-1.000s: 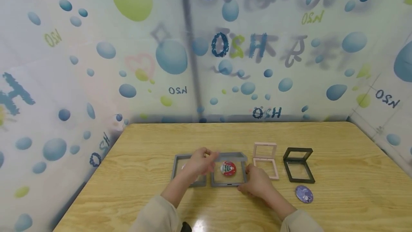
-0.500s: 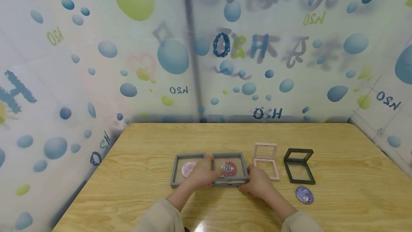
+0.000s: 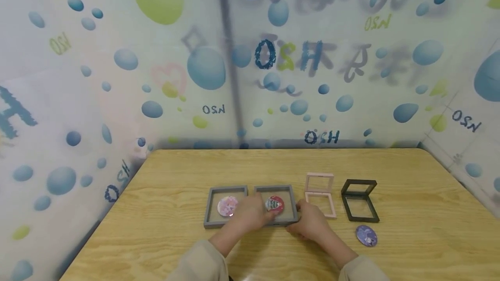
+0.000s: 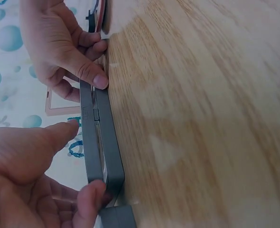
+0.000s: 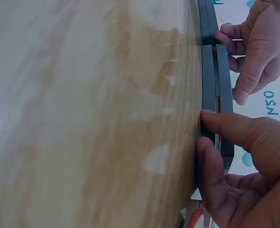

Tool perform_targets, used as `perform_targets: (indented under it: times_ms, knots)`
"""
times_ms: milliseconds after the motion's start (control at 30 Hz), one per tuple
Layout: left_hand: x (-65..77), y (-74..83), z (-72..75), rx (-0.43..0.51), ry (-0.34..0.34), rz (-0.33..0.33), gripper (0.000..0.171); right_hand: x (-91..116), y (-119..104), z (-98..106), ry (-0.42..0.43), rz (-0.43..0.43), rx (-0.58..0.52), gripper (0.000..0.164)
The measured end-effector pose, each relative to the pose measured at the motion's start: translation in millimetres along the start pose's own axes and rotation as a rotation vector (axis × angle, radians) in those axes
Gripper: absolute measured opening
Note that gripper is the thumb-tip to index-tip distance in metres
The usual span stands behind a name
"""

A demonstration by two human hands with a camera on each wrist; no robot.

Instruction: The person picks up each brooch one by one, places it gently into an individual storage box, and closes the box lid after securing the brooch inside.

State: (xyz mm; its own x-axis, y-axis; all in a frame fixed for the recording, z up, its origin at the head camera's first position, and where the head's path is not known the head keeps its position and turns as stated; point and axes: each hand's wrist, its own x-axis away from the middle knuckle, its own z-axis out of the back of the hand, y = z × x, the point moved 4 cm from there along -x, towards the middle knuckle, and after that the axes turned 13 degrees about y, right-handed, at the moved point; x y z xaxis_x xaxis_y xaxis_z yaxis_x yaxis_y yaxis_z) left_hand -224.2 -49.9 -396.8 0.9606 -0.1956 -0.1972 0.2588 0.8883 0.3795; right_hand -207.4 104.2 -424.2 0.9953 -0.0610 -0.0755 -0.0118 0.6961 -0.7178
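Observation:
A grey display frame (image 3: 296, 216) lies in the middle with its lid down over a red round badge (image 3: 277, 204); in the left wrist view a thin slit shows between lid (image 4: 88, 137) and base (image 4: 110, 147). My right hand (image 3: 311, 221) grips its right end, thumb and fingers at the front corner. Across its left end reaches my left hand (image 3: 250, 215), fingers at the left corner, thumb just above the lid in the right wrist view. Left of it lies a second grey frame (image 3: 211, 207) around a pink round badge (image 3: 227, 206), partly hidden by my left hand.
To the right stand a pink display frame (image 3: 332, 207) and a black display frame (image 3: 369, 219), both unfolded. A purple round badge (image 3: 366, 235) lies before the black one. The wooden table (image 3: 422, 211) meets a patterned wall (image 3: 269, 133) at the back.
My left hand has brought the lid of the middle grey frame down from raised to nearly flat on its base, over the red badge. My right hand has kept its grip at the right end.

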Motion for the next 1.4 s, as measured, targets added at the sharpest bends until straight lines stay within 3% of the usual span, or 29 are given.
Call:
perform_targets:
  times_ms: [233, 433, 567, 1067, 1400]
  knots:
    - [-4.3, 1.8, -0.8, -0.041, 0.021, -0.039, 0.051, -0.1, -2.8, 0.2, 0.001, -0.001, 0.016, 0.051]
    - [-8.7, 2.4, -3.5, -0.078, 0.025, -0.033, 0.096, 0.4, -3.6, 0.3, -0.013, -0.017, 0.004, 0.05]
    - [-10.4, 1.6, -6.6, -0.104, -0.002, -0.008, 0.106, 0.9, -4.1, 0.8, -0.02, -0.018, 0.006, 0.051]
    - [-12.2, 3.8, -4.3, -0.109, 0.011, -0.008, 0.099, 0.6, -5.4, 0.4, -0.006, -0.01, 0.036, 0.05]
    - [-10.3, 2.7, -10.6, -0.195, 0.037, -0.032, 0.089, 1.5, -4.7, 0.6, -0.014, -0.023, 0.046, 0.052]
